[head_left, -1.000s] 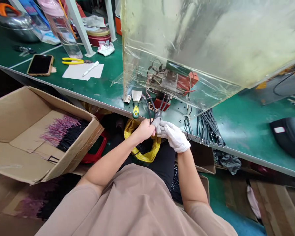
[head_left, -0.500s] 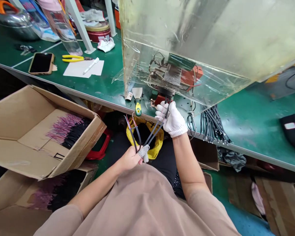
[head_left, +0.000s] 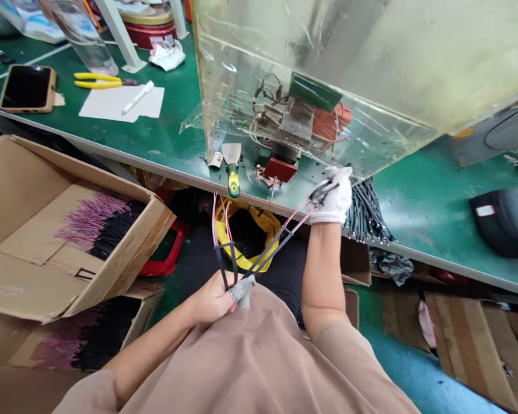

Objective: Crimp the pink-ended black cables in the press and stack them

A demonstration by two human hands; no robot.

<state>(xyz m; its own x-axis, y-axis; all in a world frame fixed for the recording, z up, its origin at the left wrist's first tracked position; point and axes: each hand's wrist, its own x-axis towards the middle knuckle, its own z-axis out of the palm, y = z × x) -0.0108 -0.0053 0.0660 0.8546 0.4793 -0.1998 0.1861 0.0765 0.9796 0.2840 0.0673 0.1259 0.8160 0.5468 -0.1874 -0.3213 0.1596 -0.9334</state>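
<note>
Our left hand clenches a black cable stretched across to our gloved right hand, which pinches pink wires above the bench edge; the tag on the far-right black bag is unreadable.

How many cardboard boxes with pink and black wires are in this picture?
2. One open cardboard box is on the person's left, below the bench edge. A second cardboard box lies under and nearer than it. More may be hidden.
</note>
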